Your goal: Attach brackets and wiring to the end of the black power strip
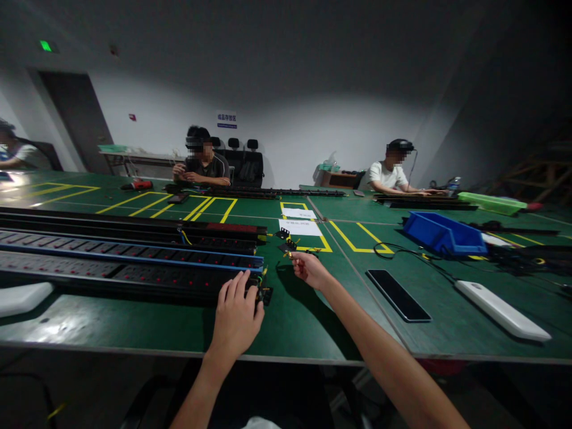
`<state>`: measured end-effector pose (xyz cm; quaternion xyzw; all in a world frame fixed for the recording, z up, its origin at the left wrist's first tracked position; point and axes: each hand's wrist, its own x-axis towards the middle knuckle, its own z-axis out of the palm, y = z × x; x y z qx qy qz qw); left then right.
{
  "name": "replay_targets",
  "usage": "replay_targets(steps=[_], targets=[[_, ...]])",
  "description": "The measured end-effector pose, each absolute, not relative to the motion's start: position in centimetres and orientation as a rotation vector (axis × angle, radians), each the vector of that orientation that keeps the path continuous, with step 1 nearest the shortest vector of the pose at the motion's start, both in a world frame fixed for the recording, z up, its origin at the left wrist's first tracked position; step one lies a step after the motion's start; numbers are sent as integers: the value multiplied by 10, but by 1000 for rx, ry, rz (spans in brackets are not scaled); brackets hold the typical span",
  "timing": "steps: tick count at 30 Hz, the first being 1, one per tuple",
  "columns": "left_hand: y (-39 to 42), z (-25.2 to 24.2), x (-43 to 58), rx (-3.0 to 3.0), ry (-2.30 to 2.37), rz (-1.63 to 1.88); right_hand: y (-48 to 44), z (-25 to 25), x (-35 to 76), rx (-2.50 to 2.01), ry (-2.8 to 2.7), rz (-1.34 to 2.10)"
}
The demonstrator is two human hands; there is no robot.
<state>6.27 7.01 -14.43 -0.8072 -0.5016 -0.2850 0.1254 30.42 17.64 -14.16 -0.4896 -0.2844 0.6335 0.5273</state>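
Note:
My left hand point(239, 313) lies over the right end of the nearest black power strip point(170, 283), its fingers stretched across the top and touching it. Green-yellow wire point(264, 275) shows at that strip's end, beside my thumb. Just right of it, my right hand point(309, 269) is closed in a pinch on a small black bracket-like part point(288, 245) with yellow bits at its lower side. The part's exact kind is too small to make out. Behind the nearest strip lies another long strip with a blue edge point(210, 262).
A phone point(398, 295), a white power bank point(503, 310) with a black cable and a blue bin point(442, 232) lie on the right. White paper labels point(299, 227) and yellow tape mark the green table point(286, 333). Co-workers point(208, 164) sit across the table.

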Motion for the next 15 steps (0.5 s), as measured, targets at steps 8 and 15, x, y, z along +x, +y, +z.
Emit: replay_targets(steps=[8,15], targets=[[69,-143,63,-2355,-1462,-823,175,-141,304,-1163,-695,1508],[70,-144,63,-2354,-1458,-817,176,-143,304,-1165,-685,1506]])
